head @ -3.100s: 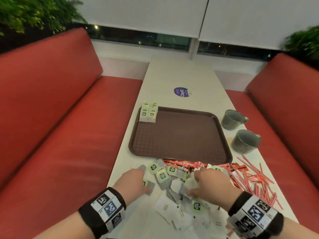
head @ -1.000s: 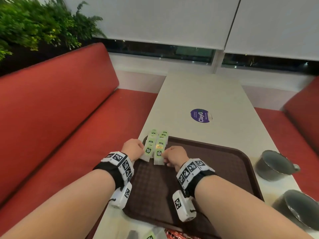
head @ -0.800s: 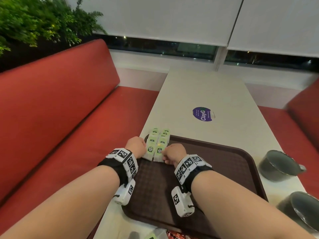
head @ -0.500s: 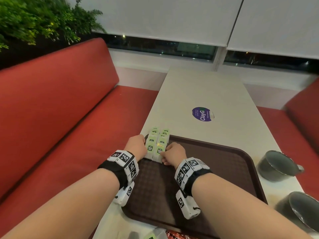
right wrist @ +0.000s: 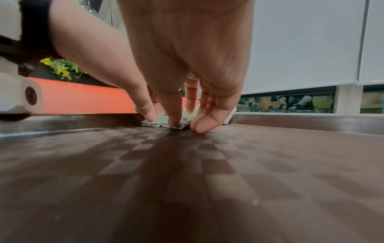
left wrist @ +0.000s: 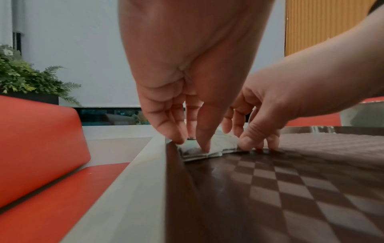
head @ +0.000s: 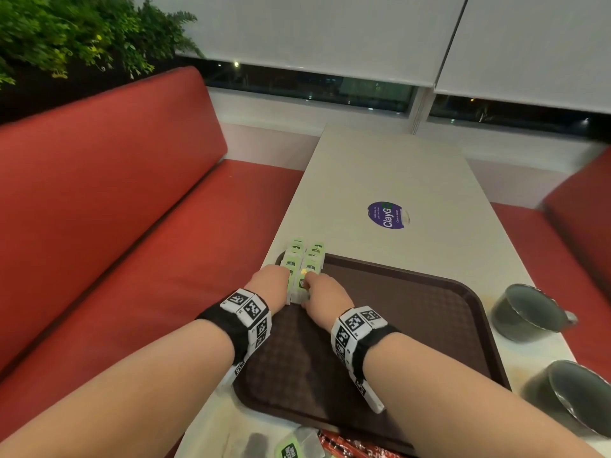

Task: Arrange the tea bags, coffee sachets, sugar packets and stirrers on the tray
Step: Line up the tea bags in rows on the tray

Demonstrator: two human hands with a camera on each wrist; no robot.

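- Two rows of green-labelled tea bags lie side by side in the far left corner of the brown tray, their far ends propped on its rim.
- The left hand rests at the near end of the left row, its fingers almost straight and pointing down, their tips pressing the edge of the bags against the tray floor by the left rim; nothing is gripped.
- The right hand rests at the near end of the right row; in the right wrist view its fingers are likewise extended downward, the thumb tip on a bag and the outer fingertips on the tray floor just beside the pile.
- The two hands sit close together, one at each side of the near bags.
- One loose tea bag and a heap of red coffee sachets lie on the pale bench just past the tray's near edge, at the bottom of the head view.
- Two grey cups stand on the bench just to the right of the tray, one nearer than the other.
- A round purple sticker marks the bench beyond the tray.
- Red seats flank the bench, with green plants behind the left one.
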